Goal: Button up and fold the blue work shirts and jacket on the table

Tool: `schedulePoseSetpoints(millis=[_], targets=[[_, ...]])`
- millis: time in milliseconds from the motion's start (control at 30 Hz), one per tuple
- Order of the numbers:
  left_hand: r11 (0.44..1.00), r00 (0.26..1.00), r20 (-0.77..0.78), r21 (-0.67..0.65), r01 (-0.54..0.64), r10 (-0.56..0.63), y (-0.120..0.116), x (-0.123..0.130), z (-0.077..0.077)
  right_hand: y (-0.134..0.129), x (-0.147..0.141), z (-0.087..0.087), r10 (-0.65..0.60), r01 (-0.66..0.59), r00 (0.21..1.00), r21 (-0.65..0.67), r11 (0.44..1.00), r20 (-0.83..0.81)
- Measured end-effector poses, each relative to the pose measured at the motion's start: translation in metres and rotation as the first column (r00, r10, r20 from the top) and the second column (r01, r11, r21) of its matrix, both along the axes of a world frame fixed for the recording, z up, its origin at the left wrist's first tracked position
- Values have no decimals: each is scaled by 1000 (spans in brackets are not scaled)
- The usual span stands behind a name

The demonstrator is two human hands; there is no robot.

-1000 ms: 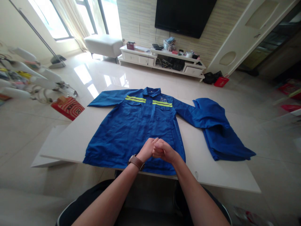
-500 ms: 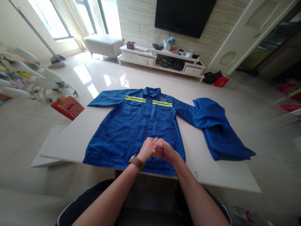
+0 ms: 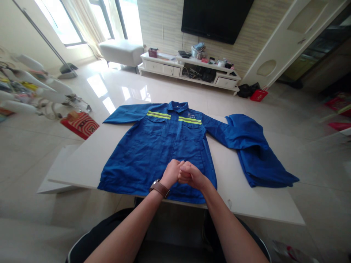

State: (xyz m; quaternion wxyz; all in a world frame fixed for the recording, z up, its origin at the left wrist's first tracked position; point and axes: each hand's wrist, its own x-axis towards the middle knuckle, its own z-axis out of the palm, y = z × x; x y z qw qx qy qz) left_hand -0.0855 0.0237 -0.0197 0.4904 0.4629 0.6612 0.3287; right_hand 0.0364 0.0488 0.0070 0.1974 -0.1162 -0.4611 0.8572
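A blue work jacket (image 3: 153, 157) with yellow-green reflective stripes lies spread face up on a white table (image 3: 79, 164), its collar pointing away from me. Over its lower front, my left hand (image 3: 173, 173) and my right hand (image 3: 191, 173) are pressed together, fingers curled into fists. No object shows in either one. A watch with a brown strap (image 3: 159, 189) is on my left wrist. At the right, a folded blue garment (image 3: 263, 160) lies on the table, and the jacket's sleeve on that side reaches over to it.
A red patterned bag (image 3: 79, 125) stands beyond the table's left edge, near a rack with white padded parts (image 3: 55, 87). Across the tiled floor are a white TV cabinet (image 3: 164, 67) holding small items, a grey bench (image 3: 122, 53) and a red bag (image 3: 258, 95).
The whole view shifts very slightly. My hands stay pressed together, and the jacket and folded garment lie as before.
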Motion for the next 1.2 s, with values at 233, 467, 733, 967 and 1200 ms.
schedulePoseSetpoints(millis=[233, 467, 733, 967, 1200], targets=[[999, 999, -50, 41, -6, 8, 0, -1, 6, 1, 1, -1, 8, -9, 999, 28, 1000, 31], [1000, 997, -75, 10, -9, 10, -1, -2, 8, 0, 0, -2, -4, 3, 998, 19, 1000, 58], [997, 979, -187, 42, -71, 78, 1, -2, 14, 0, -1, -3, -20, 16, 997, 46, 999, 77], [995, 982, -162, 27, -93, 96, 2, 0, 15, 1, -1, -5, -32, 27, 996, 61, 998, 80], [998, 983, -173, 39, -54, 60, 3, -2, 13, 0, -2, -5, -37, 33, 996, 53, 998, 82]])
